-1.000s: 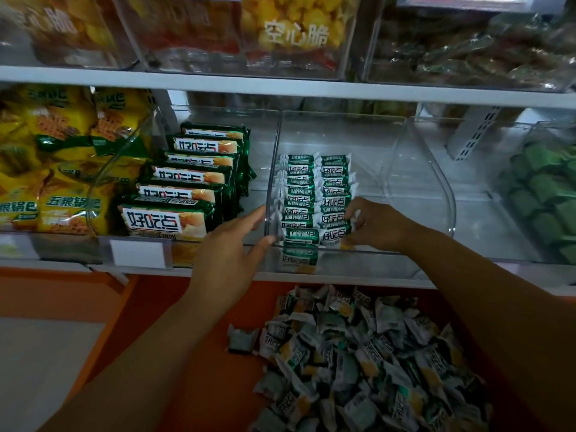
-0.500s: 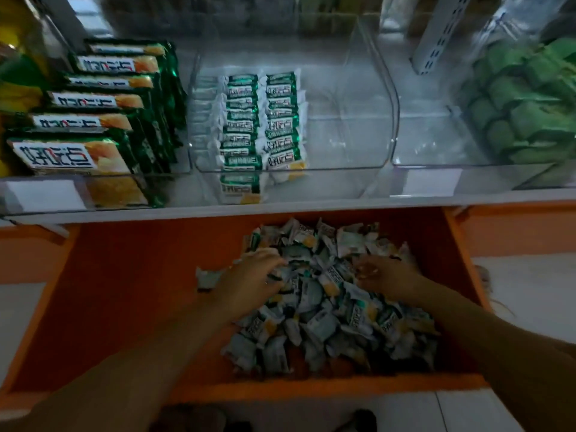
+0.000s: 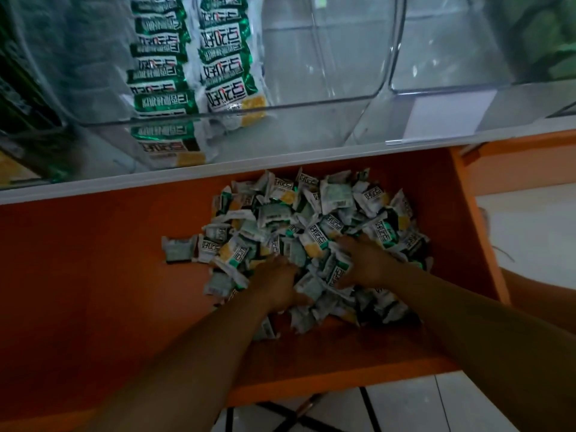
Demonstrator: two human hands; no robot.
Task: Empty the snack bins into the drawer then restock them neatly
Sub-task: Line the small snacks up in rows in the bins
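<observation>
Head view looks down into an open orange drawer (image 3: 93,275), where the snack packets (image 3: 311,226) lie in a loose, jumbled heap toward its right half. Both hands are sunk into the near side of that heap. The left hand (image 3: 274,285) lies palm down with its fingers pushed in among the wrappers; whether it grips anything I cannot tell, as the fingertips are buried. The right hand (image 3: 364,263) has its thumb and fingers curled round a few of the packets. One stray packet (image 3: 177,249) lies flat, just apart from the heap's left edge.

Above the drawer a white shelf edge (image 3: 156,176) overhangs its back, and the heap reaches almost up under it. On the shelf stands a clear bin (image 3: 327,57), holding two neat rows of packets (image 3: 193,67) against its left side; its right side shows only bare plastic. A second clear bin (image 3: 452,57) sits touching it on the right, with a white label (image 3: 445,113) on the shelf front below. Dark green packs (image 3: 18,88) crowd the far left, and blurred green shapes (image 3: 545,35) show at top right. The drawer's right wall (image 3: 473,229) stands close beside the right forearm. Tiled floor (image 3: 405,410) shows under the drawer's front edge, which both forearms cross.
</observation>
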